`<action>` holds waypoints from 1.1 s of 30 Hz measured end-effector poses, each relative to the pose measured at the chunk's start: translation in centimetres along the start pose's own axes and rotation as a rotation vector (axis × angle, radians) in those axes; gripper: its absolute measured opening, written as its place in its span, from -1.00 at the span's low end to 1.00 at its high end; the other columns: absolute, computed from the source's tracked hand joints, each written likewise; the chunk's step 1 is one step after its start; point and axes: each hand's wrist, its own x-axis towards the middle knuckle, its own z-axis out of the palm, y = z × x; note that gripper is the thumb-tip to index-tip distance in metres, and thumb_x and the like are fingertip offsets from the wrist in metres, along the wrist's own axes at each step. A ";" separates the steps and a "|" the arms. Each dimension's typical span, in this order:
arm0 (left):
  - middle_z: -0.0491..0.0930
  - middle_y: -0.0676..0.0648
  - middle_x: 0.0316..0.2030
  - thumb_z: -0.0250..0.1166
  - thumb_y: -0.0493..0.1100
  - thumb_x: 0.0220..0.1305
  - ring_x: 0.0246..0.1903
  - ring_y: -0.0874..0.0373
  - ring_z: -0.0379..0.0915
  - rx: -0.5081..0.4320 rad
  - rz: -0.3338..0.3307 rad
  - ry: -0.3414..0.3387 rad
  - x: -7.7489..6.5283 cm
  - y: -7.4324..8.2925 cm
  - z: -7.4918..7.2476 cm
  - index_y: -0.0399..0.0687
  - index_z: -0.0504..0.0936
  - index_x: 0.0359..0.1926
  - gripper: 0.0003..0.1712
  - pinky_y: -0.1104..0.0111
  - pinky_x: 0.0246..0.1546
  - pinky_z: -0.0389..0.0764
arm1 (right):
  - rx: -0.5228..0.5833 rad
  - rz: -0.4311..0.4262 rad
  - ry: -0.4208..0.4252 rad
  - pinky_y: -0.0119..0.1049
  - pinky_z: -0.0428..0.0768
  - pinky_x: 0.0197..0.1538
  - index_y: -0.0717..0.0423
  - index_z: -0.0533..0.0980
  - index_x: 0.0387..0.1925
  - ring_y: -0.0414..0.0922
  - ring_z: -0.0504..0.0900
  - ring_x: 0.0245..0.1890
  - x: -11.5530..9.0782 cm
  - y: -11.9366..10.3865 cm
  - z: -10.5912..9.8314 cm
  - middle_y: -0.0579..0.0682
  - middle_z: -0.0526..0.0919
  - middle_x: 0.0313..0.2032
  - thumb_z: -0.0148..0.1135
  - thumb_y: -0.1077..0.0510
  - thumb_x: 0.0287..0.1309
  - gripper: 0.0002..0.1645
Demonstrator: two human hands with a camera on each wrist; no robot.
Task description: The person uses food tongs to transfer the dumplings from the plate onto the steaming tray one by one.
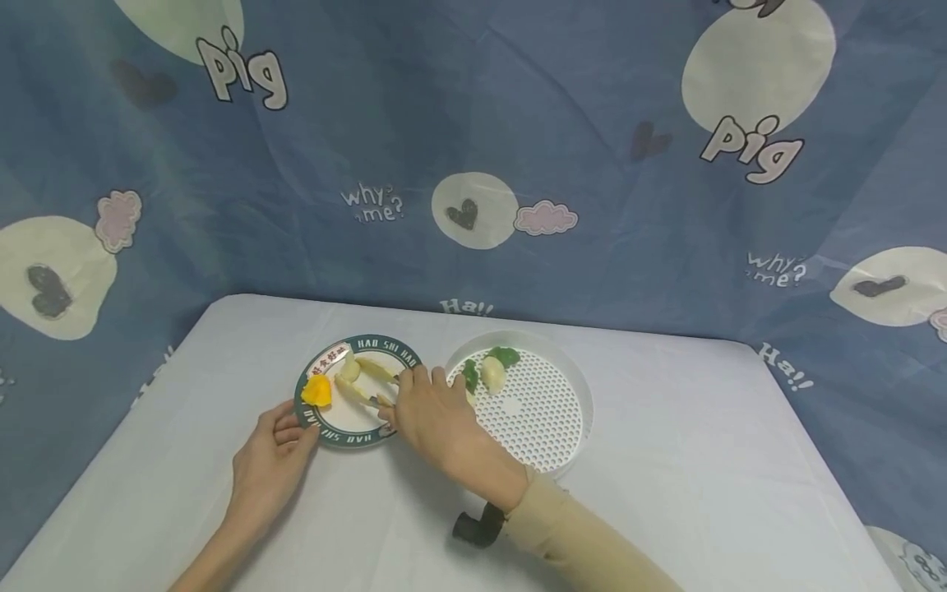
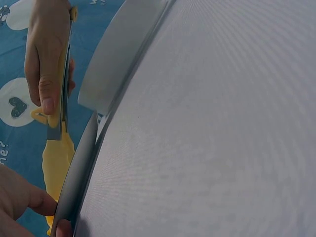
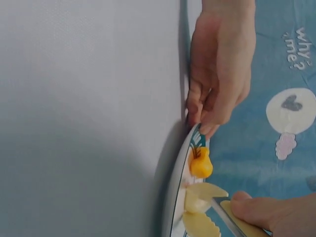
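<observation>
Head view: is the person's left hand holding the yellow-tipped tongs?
No: the left hand holds the edge of the green-rimmed plate, while the right hand holds the yellow-tipped tongs.

The plate (image 1: pixel 346 417) lies beyond and right of your left hand (image 1: pixel 268 467), the pepper-like piece (image 1: pixel 317 390) on its left side. Tongs (image 1: pixel 377 369) extend left from your right hand (image 1: pixel 436 411) over it; right of that hand sits the sieve (image 1: pixel 543 403), leafy pieces (image 1: pixel 506 356) inside.

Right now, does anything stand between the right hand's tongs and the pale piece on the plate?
Nothing visible does: the tongs in the right hand reach the pale piece; the yellow piece lies to one side.
</observation>
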 end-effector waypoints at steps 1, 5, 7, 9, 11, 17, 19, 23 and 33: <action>0.52 -0.45 0.30 0.19 -0.07 0.60 0.21 -0.29 0.64 -0.001 -0.002 -0.002 0.0 0.0 0.0 -0.41 0.12 0.63 -0.18 0.00 0.17 0.79 | -0.002 -0.003 0.004 0.04 0.73 0.08 0.19 0.51 0.14 -0.08 0.53 -0.21 0.0 0.0 0.0 0.01 0.63 -0.14 -0.03 -0.35 0.59 -0.32; 0.52 -0.46 0.31 0.20 -0.07 0.60 0.23 -0.30 0.63 -0.009 0.000 -0.001 0.1 0.0 0.1 -0.41 0.13 0.63 -0.18 -0.01 0.19 0.78 | 0.001 -0.003 -0.011 -0.01 0.72 0.04 0.19 0.51 0.13 -0.08 0.54 -0.21 0.0 0.3 -0.1 0.00 0.61 -0.16 -0.04 -0.35 0.61 -0.32; 0.51 -0.46 0.32 0.19 -0.07 0.60 0.23 -0.31 0.62 -0.010 0.000 0.000 0.1 0.0 0.1 -0.41 0.12 0.63 -0.18 -0.02 0.20 0.77 | 0.014 -0.003 -0.021 -0.02 0.71 0.03 0.19 0.51 0.12 -0.09 0.54 -0.20 0.0 0.6 -0.2 -0.01 0.60 -0.18 -0.04 -0.34 0.61 -0.33; 0.51 -0.47 0.32 0.19 -0.07 0.60 0.24 -0.32 0.62 -0.010 -0.005 -0.002 0.1 0.0 0.2 -0.41 0.12 0.63 -0.18 -0.05 0.22 0.77 | 0.037 -0.008 -0.032 -0.06 0.68 -0.03 0.18 0.51 0.09 -0.09 0.52 -0.23 -0.1 0.7 -0.3 -0.03 0.58 -0.21 -0.01 -0.34 0.60 -0.35; 0.50 -0.47 0.32 0.19 -0.07 0.60 0.24 -0.32 0.61 -0.007 -0.013 -0.004 0.1 0.0 0.2 -0.41 0.12 0.63 -0.18 -0.06 0.23 0.76 | 0.046 -0.019 -0.041 -0.09 0.64 -0.10 0.17 0.51 0.07 -0.10 0.49 -0.27 -0.3 0.9 -0.3 -0.04 0.56 -0.25 -0.02 -0.33 0.60 -0.36; 0.51 -0.45 0.31 0.20 -0.06 0.60 0.23 -0.29 0.63 -0.001 -0.011 -0.002 0.1 -0.1 0.0 -0.39 0.13 0.63 -0.18 0.02 0.18 0.79 | 0.052 -0.035 -0.056 -0.15 0.57 -0.18 0.15 0.49 0.03 -0.12 0.46 -0.31 -0.6 1.3 -0.7 -0.06 0.52 -0.30 -0.04 -0.32 0.62 -0.39; 0.51 -0.43 0.32 0.20 -0.05 0.60 0.23 -0.28 0.62 0.000 -0.012 -0.004 0.1 -0.1 -0.1 -0.38 0.12 0.64 -0.18 0.02 0.20 0.77 | 0.044 -0.042 -0.058 -0.14 0.59 -0.17 0.14 0.49 0.01 -0.11 0.47 -0.31 -0.8 1.4 -0.9 -0.06 0.52 -0.31 -0.05 -0.33 0.62 -0.39; 0.50 -0.43 0.34 0.19 -0.05 0.61 0.25 -0.27 0.61 0.001 -0.021 -0.010 0.1 -0.1 -0.2 -0.36 0.11 0.65 -0.17 -0.01 0.25 0.74 | 0.062 -0.045 -0.061 -0.12 0.61 -0.14 0.12 0.48 -0.04 -0.11 0.49 -0.31 -1.2 1.5 -1.3 -0.06 0.52 -0.32 -0.04 -0.32 0.61 -0.42; 0.51 -0.43 0.32 0.20 -0.04 0.61 0.25 -0.28 0.62 0.000 -0.019 -0.005 0.2 -0.2 0.0 -0.37 0.11 0.65 -0.17 0.04 0.21 0.77 | 0.211 0.027 -0.084 0.01 0.65 0.12 0.13 0.48 0.05 -0.07 0.54 -0.14 -3.3 3.8 -2.5 -0.03 0.57 -0.19 -0.03 -0.28 0.64 -0.46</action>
